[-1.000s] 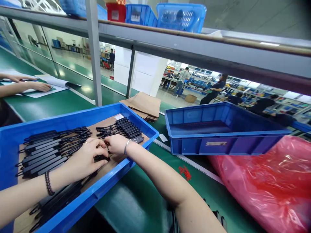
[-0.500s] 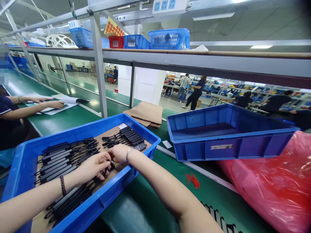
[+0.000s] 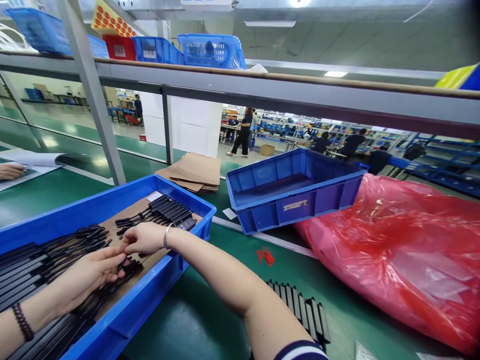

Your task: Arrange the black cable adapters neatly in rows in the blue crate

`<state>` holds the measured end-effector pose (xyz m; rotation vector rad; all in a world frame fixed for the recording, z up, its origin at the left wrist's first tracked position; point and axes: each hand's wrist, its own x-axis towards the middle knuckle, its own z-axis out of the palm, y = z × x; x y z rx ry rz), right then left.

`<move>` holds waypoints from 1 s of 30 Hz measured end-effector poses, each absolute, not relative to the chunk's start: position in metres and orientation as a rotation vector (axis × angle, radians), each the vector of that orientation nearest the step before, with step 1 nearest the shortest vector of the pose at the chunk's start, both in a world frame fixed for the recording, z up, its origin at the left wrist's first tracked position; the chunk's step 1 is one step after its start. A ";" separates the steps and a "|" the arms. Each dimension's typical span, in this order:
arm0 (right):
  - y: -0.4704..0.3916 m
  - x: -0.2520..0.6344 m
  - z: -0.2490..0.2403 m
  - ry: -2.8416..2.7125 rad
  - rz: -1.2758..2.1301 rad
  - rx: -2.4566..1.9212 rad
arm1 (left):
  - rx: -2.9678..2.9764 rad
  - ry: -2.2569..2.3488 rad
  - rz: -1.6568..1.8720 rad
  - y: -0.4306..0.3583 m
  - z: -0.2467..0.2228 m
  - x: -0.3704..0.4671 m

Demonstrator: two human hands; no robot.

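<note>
Inside a blue bin lined with brown cardboard lie rows of black cabled parts on the left and a smaller group of black parts at the upper right. My left hand, a dark bead bracelet on its wrist, is closed over the cables. My right hand, with a silver bangle, meets it, its fingertips pinched together at the left fingertips. What the fingers hold is too small to make out. Both hands are over the middle of the bin.
Red rings and a row of black parts lie on the green table. A second blue bin stands tilted beside a red plastic bag. Brown cardboard sheets are behind. A person's hand rests on papers at left.
The view has swung right, so the bin and both hands sit farther left in the picture. More of the red bag and the row of black parts shows. My hands remain together over the cables.
</note>
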<state>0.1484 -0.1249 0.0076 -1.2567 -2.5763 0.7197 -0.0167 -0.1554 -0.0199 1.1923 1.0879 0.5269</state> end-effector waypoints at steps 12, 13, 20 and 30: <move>-0.121 0.151 0.002 -2.602 0.706 -1.322 | 1.252 1.127 0.524 -0.158 -0.019 -0.014; -0.121 0.151 0.002 -2.605 0.687 -1.335 | 1.256 1.129 0.527 -0.158 -0.018 -0.014; -0.118 0.156 0.004 -2.592 0.805 -1.365 | 1.196 1.186 0.567 -0.157 -0.017 -0.011; -0.123 0.154 -0.003 -2.496 0.974 -1.405 | 1.159 1.074 0.624 -0.154 -0.021 -0.012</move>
